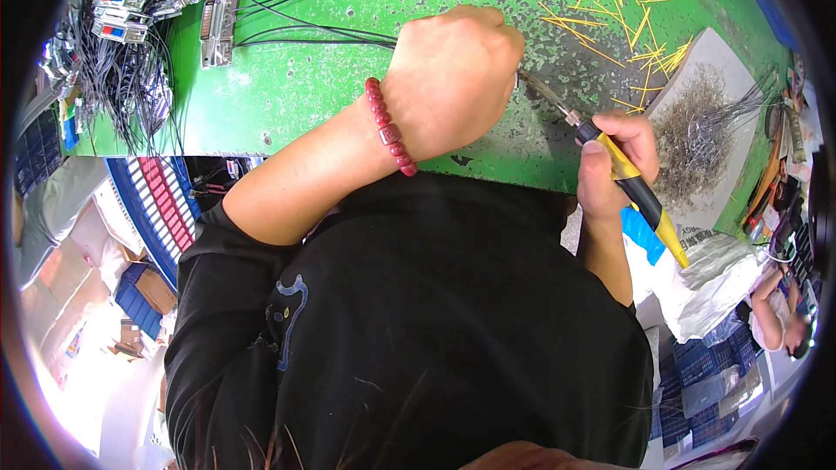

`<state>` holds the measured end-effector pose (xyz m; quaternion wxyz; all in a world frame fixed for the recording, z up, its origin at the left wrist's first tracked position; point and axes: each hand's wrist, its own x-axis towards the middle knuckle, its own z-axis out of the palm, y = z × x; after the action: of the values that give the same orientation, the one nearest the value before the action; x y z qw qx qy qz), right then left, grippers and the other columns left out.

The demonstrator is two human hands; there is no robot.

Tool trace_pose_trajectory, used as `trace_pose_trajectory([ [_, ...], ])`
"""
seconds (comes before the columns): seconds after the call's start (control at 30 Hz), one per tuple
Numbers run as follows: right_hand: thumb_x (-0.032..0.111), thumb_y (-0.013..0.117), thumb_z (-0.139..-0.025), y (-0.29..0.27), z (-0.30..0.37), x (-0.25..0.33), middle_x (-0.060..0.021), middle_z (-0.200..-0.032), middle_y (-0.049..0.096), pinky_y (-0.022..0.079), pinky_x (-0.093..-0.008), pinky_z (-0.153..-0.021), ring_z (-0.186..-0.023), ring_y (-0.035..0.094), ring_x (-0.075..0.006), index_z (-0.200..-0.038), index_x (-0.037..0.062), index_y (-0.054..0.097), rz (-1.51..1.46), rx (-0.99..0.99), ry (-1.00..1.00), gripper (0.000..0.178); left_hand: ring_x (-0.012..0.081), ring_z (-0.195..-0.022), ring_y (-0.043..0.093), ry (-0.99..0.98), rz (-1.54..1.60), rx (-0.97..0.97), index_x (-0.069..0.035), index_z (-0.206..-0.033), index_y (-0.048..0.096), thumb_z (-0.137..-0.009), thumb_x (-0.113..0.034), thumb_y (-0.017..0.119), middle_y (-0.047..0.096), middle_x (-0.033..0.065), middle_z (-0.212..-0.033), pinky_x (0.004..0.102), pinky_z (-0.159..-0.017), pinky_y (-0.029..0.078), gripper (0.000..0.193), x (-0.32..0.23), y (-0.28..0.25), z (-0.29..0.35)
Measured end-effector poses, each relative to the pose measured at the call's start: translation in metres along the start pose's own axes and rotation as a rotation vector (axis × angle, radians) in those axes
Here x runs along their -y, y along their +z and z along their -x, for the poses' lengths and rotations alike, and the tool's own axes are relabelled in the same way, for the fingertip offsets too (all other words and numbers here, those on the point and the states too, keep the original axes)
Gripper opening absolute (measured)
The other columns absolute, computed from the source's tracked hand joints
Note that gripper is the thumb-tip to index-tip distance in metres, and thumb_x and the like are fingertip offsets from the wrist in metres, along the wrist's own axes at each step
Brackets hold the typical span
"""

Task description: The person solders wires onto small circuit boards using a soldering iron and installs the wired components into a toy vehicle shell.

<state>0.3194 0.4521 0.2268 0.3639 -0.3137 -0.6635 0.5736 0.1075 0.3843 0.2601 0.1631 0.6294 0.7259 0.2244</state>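
My left hand [455,78], with a red bead bracelet [380,117] on its wrist, is closed over the green worktop. Black wires [322,37] run into it from a metal connector housing [221,19] at the left; the wire ends inside the fist are hidden. Between thumb and fingers, my right hand [614,161] grips a yellow and black soldering iron [640,196]. Its metal tip points up and left, close to the left fist. Whether the tip touches anything behind the fist cannot be seen.
Thin yellow tube-like pieces [640,26] lie scattered at the far right. Beside them, a pale board [731,78] carries dark debris and fine black wires. A heap of metal connectors [122,13] with black leads fills the far left. Another person [775,313] sits at the right edge.
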Motion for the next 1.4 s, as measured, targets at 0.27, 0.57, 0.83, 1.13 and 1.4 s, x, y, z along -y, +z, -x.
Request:
trace_pose_trajectory([
  [0.27, 0.017, 0.070, -0.080, -0.004, 0.003, -0.009, -0.0078, -0.087, 0.057, 0.038, -0.0229, -0.067, -0.072, 0.048, -0.0102, -0.095, 0.0003, 0.056, -0.099, -0.052, -0.063, 0.027, 0.0314, -0.076, 0.061, -0.006, 0.001, -0.012, -0.004, -0.073, 0.058, -0.079, -0.009, 0.059, 0.059, 0.0103, -0.076, 0.0422, -0.063, 0.051, 0.008, 0.000, 0.001, 0.000],
  [0.57, 0.028, 0.064, -0.090, 0.016, -0.008, 0.006, -0.0167, -0.092, 0.066, 0.045, -0.0256, -0.063, -0.070, 0.058, -0.0145, -0.124, 0.0004, 0.045, -0.070, -0.052, -0.081, 0.048, 0.0311, -0.075, 0.061, -0.005, -0.005, -0.023, -0.005, -0.072, 0.059, -0.077, -0.009, 0.060, 0.059, 0.0093, -0.076, 0.0421, -0.063, 0.050, 0.007, 0.004, -0.001, 0.000],
  [0.83, -0.001, 0.065, -0.087, 0.025, -0.049, 0.023, -0.0084, -0.085, 0.068, 0.054, -0.0242, -0.064, -0.071, 0.067, -0.0122, -0.114, 0.0051, 0.062, 0.228, 0.017, 0.006, 0.028, 0.0281, -0.082, 0.062, 0.142, 0.069, -0.169, -0.005, -0.081, 0.065, -0.073, -0.009, 0.071, 0.063, 0.0079, -0.086, 0.0399, -0.072, 0.048, 0.011, 0.021, -0.018, -0.009],
  [1.13, -0.003, 0.070, -0.080, 0.048, -0.093, 0.018, -0.0075, -0.082, 0.071, 0.053, -0.0250, -0.068, -0.075, 0.069, -0.0112, -0.114, 0.0143, 0.062, 0.456, 0.062, -0.091, 0.039, 0.0273, -0.084, 0.060, 0.193, -0.239, -0.155, -0.005, -0.075, 0.058, -0.076, -0.011, 0.066, 0.059, 0.0083, -0.082, 0.0402, -0.075, 0.048, 0.010, 0.049, -0.004, -0.046],
  [1.4, -0.001, 0.072, -0.079, 0.058, -0.086, 0.028, -0.0048, -0.089, 0.071, 0.047, -0.0205, -0.063, -0.073, 0.059, -0.0053, -0.119, 0.0108, 0.055, 0.100, 0.083, 0.011, 0.045, 0.0359, -0.073, 0.061, 0.093, 0.238, -0.089, -0.001, -0.085, 0.057, -0.084, -0.008, 0.062, 0.062, 0.0160, -0.078, 0.0425, -0.065, 0.049, 0.009, 0.037, -0.037, -0.026],
])
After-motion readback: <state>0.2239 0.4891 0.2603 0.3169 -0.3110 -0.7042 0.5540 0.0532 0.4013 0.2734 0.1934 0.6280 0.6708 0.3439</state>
